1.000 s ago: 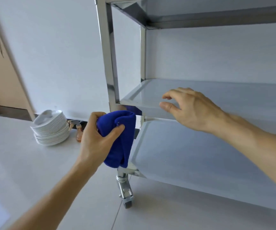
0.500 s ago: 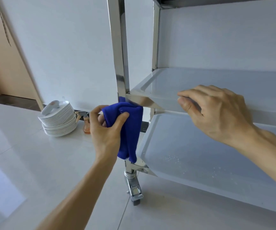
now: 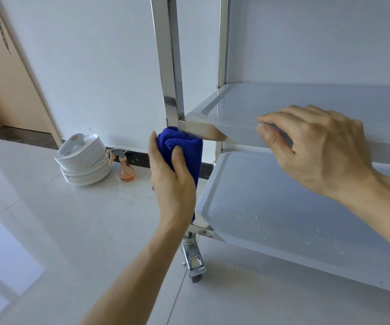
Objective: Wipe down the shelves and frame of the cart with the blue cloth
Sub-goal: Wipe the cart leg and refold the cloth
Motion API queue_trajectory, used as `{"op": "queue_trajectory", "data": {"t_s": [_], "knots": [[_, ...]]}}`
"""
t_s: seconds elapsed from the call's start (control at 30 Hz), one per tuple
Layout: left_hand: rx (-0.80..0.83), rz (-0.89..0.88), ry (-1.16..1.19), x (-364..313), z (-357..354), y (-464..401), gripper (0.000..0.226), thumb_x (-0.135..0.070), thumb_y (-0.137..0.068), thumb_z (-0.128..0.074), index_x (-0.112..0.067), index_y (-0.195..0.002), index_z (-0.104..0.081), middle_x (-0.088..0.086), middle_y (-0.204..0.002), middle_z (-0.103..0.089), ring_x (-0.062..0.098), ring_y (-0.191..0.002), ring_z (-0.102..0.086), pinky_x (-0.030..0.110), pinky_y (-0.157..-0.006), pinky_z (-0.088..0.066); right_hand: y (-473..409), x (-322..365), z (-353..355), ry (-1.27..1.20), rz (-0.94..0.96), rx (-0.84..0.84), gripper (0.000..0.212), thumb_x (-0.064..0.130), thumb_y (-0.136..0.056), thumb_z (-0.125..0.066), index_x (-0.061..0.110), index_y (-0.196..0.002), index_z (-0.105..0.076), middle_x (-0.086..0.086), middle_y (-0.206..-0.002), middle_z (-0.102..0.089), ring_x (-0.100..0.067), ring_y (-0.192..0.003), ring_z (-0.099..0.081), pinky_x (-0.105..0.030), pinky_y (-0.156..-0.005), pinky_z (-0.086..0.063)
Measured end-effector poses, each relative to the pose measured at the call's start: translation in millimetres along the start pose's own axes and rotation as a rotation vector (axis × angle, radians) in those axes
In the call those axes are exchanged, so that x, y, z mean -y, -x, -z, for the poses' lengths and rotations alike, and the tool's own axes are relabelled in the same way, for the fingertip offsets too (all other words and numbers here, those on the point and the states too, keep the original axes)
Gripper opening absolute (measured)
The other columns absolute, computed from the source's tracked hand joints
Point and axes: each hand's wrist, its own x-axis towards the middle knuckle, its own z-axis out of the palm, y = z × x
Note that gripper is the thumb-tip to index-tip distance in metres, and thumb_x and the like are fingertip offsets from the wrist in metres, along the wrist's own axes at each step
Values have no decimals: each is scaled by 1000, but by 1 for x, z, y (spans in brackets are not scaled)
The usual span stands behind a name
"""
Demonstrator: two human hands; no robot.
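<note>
Far left on floor by wall: stack of white plates [image 3: 83, 164], spray bottle [image 3: 126, 168] with orange liquid just right of it. Left hand [image 3: 174, 181] grips bunched blue cloth [image 3: 182, 148], thumb over it, cloth pressed against cart's near-left post [image 3: 167, 66] just under middle shelf corner. Caster [image 3: 194, 263] below. Right hand [image 3: 315, 146] well right of cloth, fingers curled over front edge of middle shelf [image 3: 306, 102], thumb underneath, holding it. Bottom shelf [image 3: 283, 207] carries scattered droplets.
</note>
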Motion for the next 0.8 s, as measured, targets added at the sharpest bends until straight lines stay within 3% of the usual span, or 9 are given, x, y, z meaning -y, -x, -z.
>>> {"op": "queue_trajectory", "data": {"t_s": [0.07,0.13,0.23,0.33,0.37,0.47,0.6,0.8], "knots": [[10,-8,10,-2,-8,-1,59,-36,-101,-35,-21,-155,-17,-5,-154,-35,-4,-135,-31,23,-114,-28,1,-1,-1,-1,9,-10,36,44,-102,-43,25,-108,-72,2,-97,-73,-31,-88,-67,-32,-66,-35],[7,-44,-23,1,-11,-7,64,-43,-96,-33,-22,-154,-17,-3,-153,-37,6,-134,-37,34,-111,-35,1,-1,-2,-5,18,-27,35,43,-102,-44,24,-108,-72,2,-97,-73,-31,-87,-66,-31,-65,-33],[-1,-89,-91,12,-10,-16,66,-52,-89,-39,-29,-149,-24,-2,-143,-49,0,-108,-48,28,-91,-41,1,-2,-4,9,28,-51,33,42,-102,-45,24,-107,-73,2,-95,-73,-31,-85,-67,-30,-65,-29],[-5,-115,-50,25,-10,-17,72,-55,-81,-57,-37,-143,-28,-6,-139,-50,0,-107,-50,7,-83,-40,1,-3,-6,22,41,-59,34,42,-103,-45,24,-107,-73,1,-94,-73,-32,-85,-66,-30,-64,-29],[-4,-113,-40,30,-11,-15,76,-57,-77,-64,-38,-142,-29,-10,-137,-50,-1,-108,-51,5,-84,-41,1,-3,-6,22,46,-57,34,43,-104,-44,24,-107,-72,1,-94,-73,-32,-85,-66,-31,-63,-30],[13,-63,-58,51,-10,0,84,-63,-65,-76,-45,-135,-32,-27,-118,-51,-1,-97,-57,26,-80,-51,2,-4,-7,32,53,-53,37,45,-105,-40,26,-108,-72,2,-95,-73,-31,-86,-66,-31,-62,-29],[88,51,-106,89,-2,30,72,-60,-63,-78,-56,-118,-33,-28,-96,-56,7,-71,-63,41,-65,-58,3,-5,-8,33,58,-51,38,45,-105,-39,25,-108,-72,1,-96,-73,-31,-86,-67,-33,-60,-33],[157,127,-85,99,0,33,64,-60,-63,-78,-45,-112,-40,-25,-91,-58,6,-73,-61,44,-70,-57,1,-7,-6,18,62,-34,38,46,-106,-40,26,-114,-71,2,-100,-73,-30,-90,-68,-36,-58,-42]]}}
